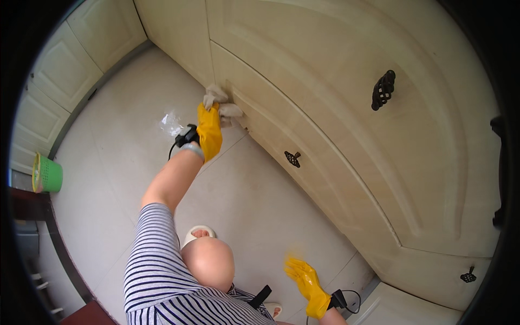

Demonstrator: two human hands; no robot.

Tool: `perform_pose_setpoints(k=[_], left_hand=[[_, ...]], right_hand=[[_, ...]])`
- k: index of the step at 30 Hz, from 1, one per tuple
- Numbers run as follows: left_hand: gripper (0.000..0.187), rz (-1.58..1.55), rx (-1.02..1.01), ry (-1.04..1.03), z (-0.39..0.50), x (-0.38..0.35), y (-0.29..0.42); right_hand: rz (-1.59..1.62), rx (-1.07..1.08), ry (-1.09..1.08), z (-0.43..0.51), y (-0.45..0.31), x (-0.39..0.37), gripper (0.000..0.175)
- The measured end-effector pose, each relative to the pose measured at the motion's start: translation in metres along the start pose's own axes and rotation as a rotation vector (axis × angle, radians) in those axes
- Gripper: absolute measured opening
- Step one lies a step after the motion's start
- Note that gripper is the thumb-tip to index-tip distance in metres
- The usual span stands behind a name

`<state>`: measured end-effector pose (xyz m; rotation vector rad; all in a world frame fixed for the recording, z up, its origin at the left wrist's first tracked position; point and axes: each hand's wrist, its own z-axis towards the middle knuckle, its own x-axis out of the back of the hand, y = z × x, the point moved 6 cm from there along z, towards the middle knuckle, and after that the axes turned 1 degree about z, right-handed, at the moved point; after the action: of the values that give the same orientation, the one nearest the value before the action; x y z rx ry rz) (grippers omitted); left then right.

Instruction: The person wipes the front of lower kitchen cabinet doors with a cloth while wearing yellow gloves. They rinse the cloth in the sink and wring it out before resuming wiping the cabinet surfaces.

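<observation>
My left hand [209, 128], in a yellow rubber glove, grips a crumpled pale cloth [229, 109]. The cloth lies against the lower left end of a cream drawer front [260, 109], close to the floor. My right hand [306, 284], gloved the same way, hangs low in front of the cabinets with its fingers stretched and nothing in it; the fingertips are motion-blurred. A dark openwork knob [292, 159] sits on the drawer front, right of the cloth.
Cream cabinet doors [57, 61] line the far left wall. A green perforated basket [50, 174] stands by them on the tiled floor [122, 122]. A dark cage handle [383, 90] juts from the upper cabinet panel. My bent knee [209, 262] is between my arms.
</observation>
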<state>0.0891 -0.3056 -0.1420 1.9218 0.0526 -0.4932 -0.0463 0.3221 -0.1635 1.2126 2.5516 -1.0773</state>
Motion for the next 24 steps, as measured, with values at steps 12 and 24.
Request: perform_pose_setpoints(k=[12, 24], left_hand=[[0.014, -0.615, -0.218, -0.128, -0.031, -0.095, -0.092], [0.012, 0.058, 0.25, -0.353, -0.157, -0.122, -0.165]], right_hand=[[-0.024, 0.046, 0.084, -0.017, -0.004, -0.038, 0.044], [-0.348, 0.118, -0.017, 0.043, -0.078, -0.085, 0.044]])
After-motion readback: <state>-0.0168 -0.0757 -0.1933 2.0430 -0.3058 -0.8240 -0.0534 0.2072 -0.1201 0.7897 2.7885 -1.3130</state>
